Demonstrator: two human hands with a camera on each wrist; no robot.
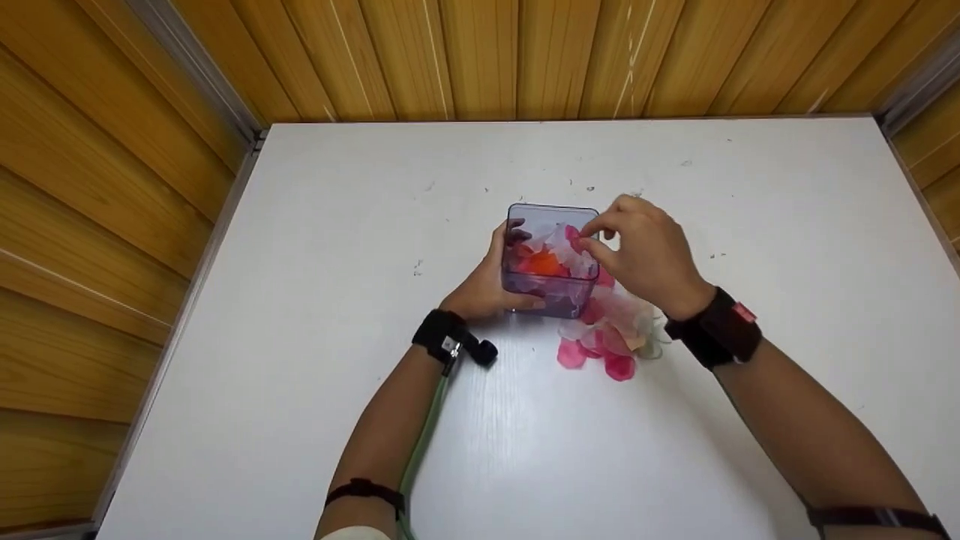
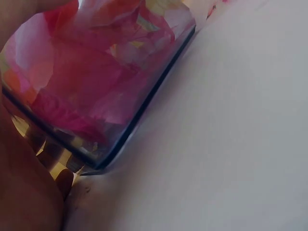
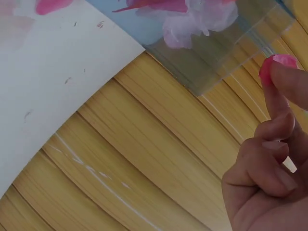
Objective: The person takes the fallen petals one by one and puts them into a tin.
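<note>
A clear, bluish plastic box [image 1: 551, 300] stands tilted on the table, with pink, white, red and orange petals [image 1: 541, 262] inside. My left hand [image 1: 484, 289] grips the box from its left side, thumb across the front and fingers behind the far wall; petals press against the plastic in the left wrist view. Between thumb and index finger, my right hand [image 1: 649, 251] pinches a pink petal [image 3: 284, 61] over the right side of the box's opening. Its other fingers are curled in. A loose heap of pink and white petals [image 1: 615, 330] lies on the table below that hand.
The white table [image 1: 337, 225] bears small dark scuffs. Wood-look panel walls [image 1: 480, 60] rise behind it and at the left. A black wrist camera [image 1: 486, 352] sticks out beside the left wrist, close to the box and the petal heap.
</note>
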